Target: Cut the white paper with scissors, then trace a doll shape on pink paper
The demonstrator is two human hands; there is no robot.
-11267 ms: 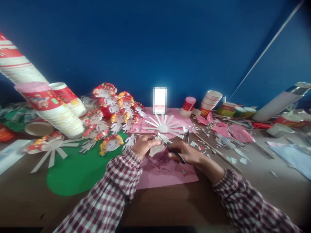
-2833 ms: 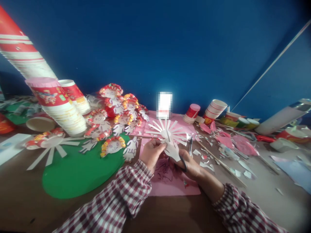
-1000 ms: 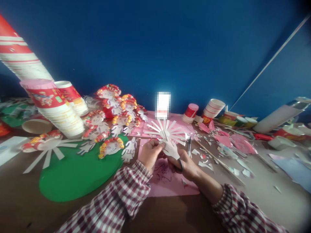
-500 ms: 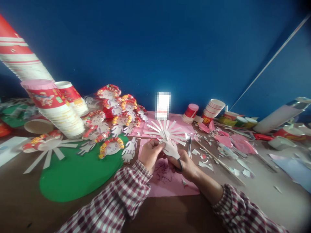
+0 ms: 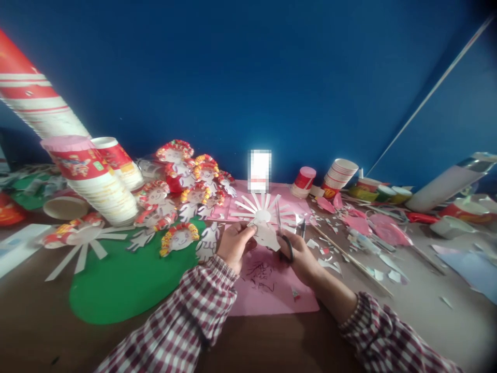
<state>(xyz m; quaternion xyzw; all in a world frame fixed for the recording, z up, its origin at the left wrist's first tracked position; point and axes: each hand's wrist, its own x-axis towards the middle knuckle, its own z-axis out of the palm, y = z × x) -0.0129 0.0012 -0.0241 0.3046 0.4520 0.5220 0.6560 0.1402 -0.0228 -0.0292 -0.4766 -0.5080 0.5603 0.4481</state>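
One paper piece (image 5: 267, 236), pinched in left hand (image 5: 234, 247) — beside scissors (image 5: 278, 221) gripped in right hand (image 5: 305, 259)

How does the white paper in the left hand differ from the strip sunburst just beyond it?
The paper is held in the left hand; the sunburst lies on a pink sheet. The paper is one solid piece; the sunburst spreads narrow strips from a round centre. Both are white.

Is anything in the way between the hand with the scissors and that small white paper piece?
Nothing visible is. The right hand has the scissors close beside the white paper piece, which the left hand pinches. The pink sheet lies below, not between them.
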